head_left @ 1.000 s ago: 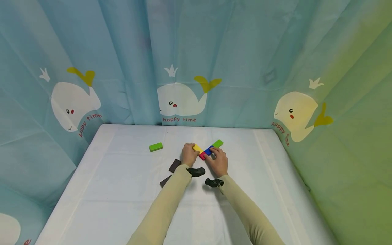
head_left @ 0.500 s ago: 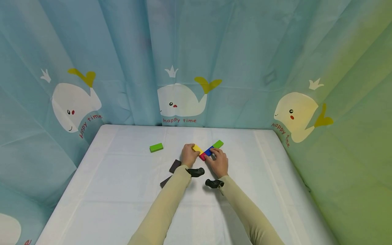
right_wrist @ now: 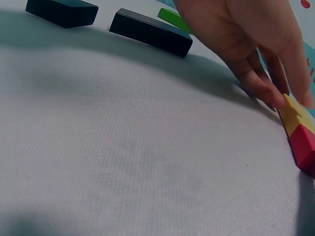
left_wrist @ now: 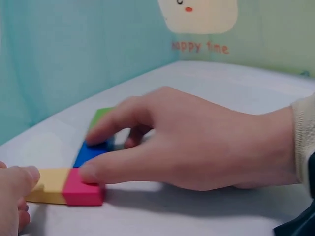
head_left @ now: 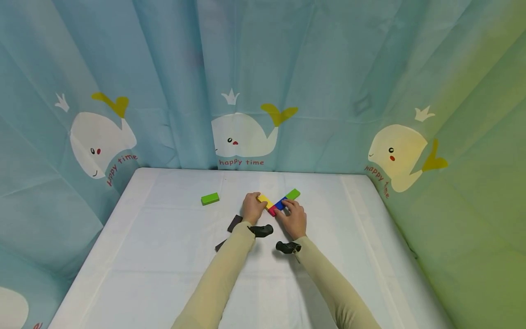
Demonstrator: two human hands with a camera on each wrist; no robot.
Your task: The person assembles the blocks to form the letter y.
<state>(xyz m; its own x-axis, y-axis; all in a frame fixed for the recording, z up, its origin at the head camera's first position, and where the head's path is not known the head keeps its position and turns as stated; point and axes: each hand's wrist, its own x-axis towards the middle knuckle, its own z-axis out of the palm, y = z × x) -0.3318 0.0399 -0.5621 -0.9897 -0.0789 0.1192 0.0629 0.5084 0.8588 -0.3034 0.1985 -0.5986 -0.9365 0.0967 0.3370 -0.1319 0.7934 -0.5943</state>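
Observation:
On the white table, several small coloured blocks form a V in the head view. The yellow block (head_left: 265,199) makes the left arm and meets the red block (head_left: 272,211) at the near corner. A blue block (head_left: 280,204) and a green block (head_left: 293,194) make the right arm. My left hand (head_left: 253,208) pinches the far end of the yellow block. My right hand (head_left: 293,220) rests its thumb (left_wrist: 118,167) on the red block and its index fingertip on top of the blue one; its other fingers are mostly hidden.
A separate green block (head_left: 210,198) lies to the left on the table. Two dark blocks (right_wrist: 150,32) (right_wrist: 63,11) lie beside my left forearm, partly covered by the sleeve in the head view. Curtains (head_left: 172,91) printed with whales stand behind the table.
My left hand has shifted very slightly left, and its sleeve covers a little more of the dark blocks. The right hand and the V of blocks look nearly the same.

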